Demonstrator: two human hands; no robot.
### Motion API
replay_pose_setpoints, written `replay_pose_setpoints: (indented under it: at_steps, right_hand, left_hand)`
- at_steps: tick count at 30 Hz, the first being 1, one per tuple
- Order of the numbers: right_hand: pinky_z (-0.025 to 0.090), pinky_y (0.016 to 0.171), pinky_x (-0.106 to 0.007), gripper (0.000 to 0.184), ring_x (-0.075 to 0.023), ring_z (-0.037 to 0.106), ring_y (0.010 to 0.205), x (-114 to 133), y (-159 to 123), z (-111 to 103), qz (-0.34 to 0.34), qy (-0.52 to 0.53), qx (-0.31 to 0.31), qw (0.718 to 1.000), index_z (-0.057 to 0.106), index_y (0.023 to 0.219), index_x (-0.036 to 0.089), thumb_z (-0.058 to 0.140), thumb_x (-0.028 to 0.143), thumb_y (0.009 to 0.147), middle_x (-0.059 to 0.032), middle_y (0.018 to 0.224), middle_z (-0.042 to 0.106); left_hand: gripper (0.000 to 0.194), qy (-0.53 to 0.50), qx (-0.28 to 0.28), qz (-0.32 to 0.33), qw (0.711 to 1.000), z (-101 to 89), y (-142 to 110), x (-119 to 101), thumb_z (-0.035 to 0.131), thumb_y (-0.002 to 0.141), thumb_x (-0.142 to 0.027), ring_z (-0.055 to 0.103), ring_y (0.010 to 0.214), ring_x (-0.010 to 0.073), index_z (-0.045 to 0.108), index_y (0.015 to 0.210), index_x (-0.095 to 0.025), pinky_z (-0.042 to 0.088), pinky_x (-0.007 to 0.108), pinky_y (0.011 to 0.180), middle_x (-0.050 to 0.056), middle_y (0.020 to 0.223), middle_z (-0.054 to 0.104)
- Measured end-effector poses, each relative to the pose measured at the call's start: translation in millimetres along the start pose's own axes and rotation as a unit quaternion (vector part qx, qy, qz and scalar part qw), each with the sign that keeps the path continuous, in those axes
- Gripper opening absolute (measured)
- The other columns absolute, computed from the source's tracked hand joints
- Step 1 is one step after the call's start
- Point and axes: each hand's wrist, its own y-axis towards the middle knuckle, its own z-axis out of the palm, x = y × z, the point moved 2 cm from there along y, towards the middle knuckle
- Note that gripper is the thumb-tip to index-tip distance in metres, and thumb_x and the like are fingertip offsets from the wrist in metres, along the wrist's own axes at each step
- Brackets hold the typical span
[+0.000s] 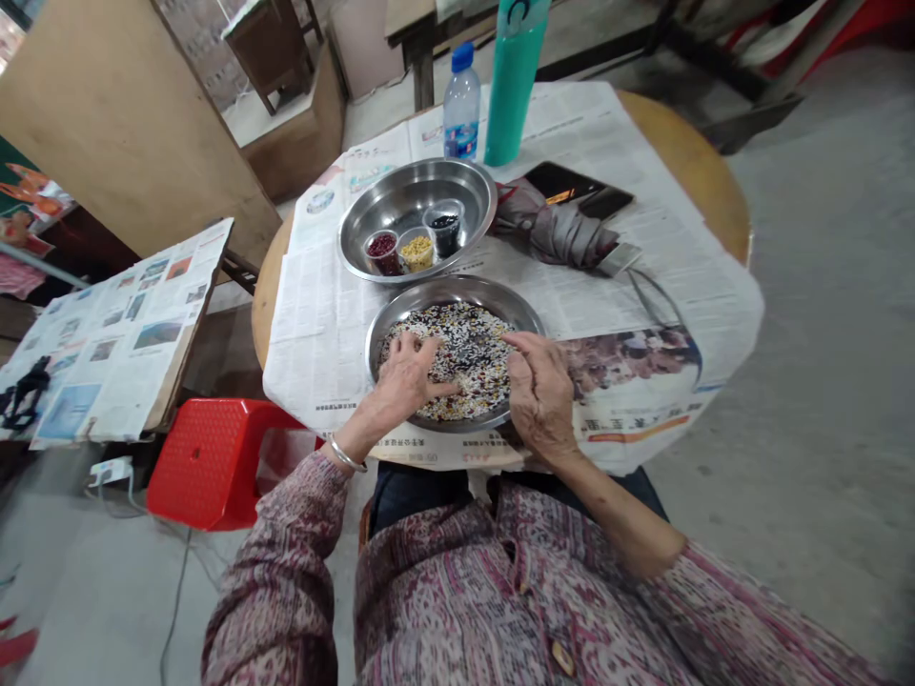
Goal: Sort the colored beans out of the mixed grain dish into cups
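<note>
The open left hand (pixel 407 378) rests on mixed grains (pixel 464 333) in a steel pan (pixel 447 291), the open right hand (pixel 538 395) at its rim; three filled cups (pixel 416 250) stand behind it.

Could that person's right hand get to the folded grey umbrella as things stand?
Probably yes. The right hand sits at the edge of the steel bowl of mixed grains, and the folded umbrella lies beyond it on the newspaper, with only paper between them. It would need a forward stretch.

Mixed grains (pixel 447 362) are spread in a bowl (pixel 457 291) on the surface (pixel 686 162); behind it, a second bowl (pixel 415 170) is set, holding three cups (pixel 416 251).
</note>
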Motion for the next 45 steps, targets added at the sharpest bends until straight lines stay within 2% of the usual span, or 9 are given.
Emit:
replay_pose_setpoints:
  at_steps: [5,11,16,20,26,32,37,41,45]
  right_hand:
    - [0.045,0.106,-0.053,0.033,-0.0272,0.061,0.116,-1,1,2,0.007,0.005,0.006,1.000,0.069,0.118,0.024,0.042,0.037,0.102,-0.0103,0.119,0.070]
    - [0.045,0.105,-0.052,0.033,-0.0269,0.061,0.114,-3,2,5,-0.006,0.003,-0.005,1.000,0.069,0.117,0.024,0.042,0.036,0.102,-0.0104,0.117,0.071]
    - [0.046,0.103,-0.051,0.034,-0.0268,0.061,0.114,-3,1,5,-0.016,0.005,-0.006,1.000,0.069,0.115,0.022,0.041,0.037,0.102,-0.0115,0.116,0.071]
    - [0.046,0.103,-0.051,0.034,-0.0265,0.060,0.113,-4,1,6,-0.012,0.006,-0.008,1.000,0.069,0.114,0.022,0.041,0.038,0.102,-0.0111,0.116,0.071]
    - [0.047,0.102,-0.050,0.033,-0.0264,0.061,0.112,-4,2,6,-0.010,0.005,-0.010,1.000,0.069,0.112,0.023,0.042,0.039,0.101,-0.0103,0.114,0.071]
    - [0.046,0.103,-0.052,0.032,-0.0273,0.061,0.112,-4,2,6,-0.009,0.005,-0.002,1.000,0.069,0.113,0.024,0.043,0.038,0.100,-0.0099,0.114,0.071]
    - [0.047,0.102,-0.052,0.033,-0.0275,0.061,0.112,-4,1,6,-0.015,0.011,-0.005,1.000,0.070,0.113,0.023,0.043,0.038,0.100,-0.0105,0.114,0.071]
    - [0.047,0.101,-0.052,0.032,-0.0272,0.062,0.110,-5,2,7,-0.018,0.006,-0.011,1.000,0.070,0.111,0.023,0.044,0.038,0.100,-0.0101,0.112,0.072]
    - [0.046,0.103,-0.053,0.030,-0.0269,0.062,0.111,-5,2,7,-0.013,0.008,-0.004,1.000,0.069,0.112,0.024,0.044,0.036,0.100,-0.0094,0.113,0.071]
  left_hand:
    - [0.030,-0.076,-0.032,0.070,0.994,17.5,24,-12,0.049,0.094,-0.008,0.063,0.102,0.0204,0.065,0.116,-0.020,0.055,0.040,0.099,0.007,0.109,0.063]
    - [0.029,-0.039,-0.125,0.085,0.988,0.1,28,-24,0.050,0.098,-0.018,0.055,0.123,0.0239,0.063,0.124,-0.021,0.046,0.042,0.110,0.010,0.130,0.060]
    - [0.051,0.029,-0.018,0.164,0.986,3.9,13,-34,0.070,0.090,-0.040,0.047,0.131,0.0328,0.056,0.137,-0.026,0.048,0.051,0.106,0.009,0.146,0.051]
    - [0.026,0.028,0.010,0.197,0.980,12.4,26,-31,0.059,0.094,-0.019,0.056,0.120,0.0273,0.064,0.119,-0.018,0.047,0.047,0.109,0.010,0.127,0.060]
    - [0.030,0.026,0.003,0.119,0.993,-3.5,31,-9,0.047,0.090,-0.002,0.063,0.104,0.0220,0.066,0.106,-0.019,0.054,0.038,0.098,0.009,0.110,0.065]
    - [0.016,0.069,-0.054,-0.003,0.996,-25.8,-8,16,0.058,0.096,-0.019,0.056,0.117,0.0281,0.063,0.111,-0.021,0.057,0.040,0.090,0.011,0.125,0.059]
    - [0.053,0.005,0.028,0.031,0.999,-16.7,-33,13,0.078,0.083,-0.048,0.062,0.105,0.0273,0.058,0.125,-0.022,0.058,0.043,0.090,0.010,0.118,0.057]
    - [0.052,-0.029,0.036,0.061,0.997,3.9,-28,-6,0.076,0.086,-0.032,0.066,0.099,0.0235,0.057,0.133,-0.019,0.057,0.039,0.094,0.010,0.119,0.057]
    - [0.028,-0.068,0.005,0.096,0.993,17.2,2,-23,0.061,0.090,-0.012,0.066,0.103,0.0226,0.067,0.117,-0.015,0.055,0.037,0.097,0.010,0.109,0.064]
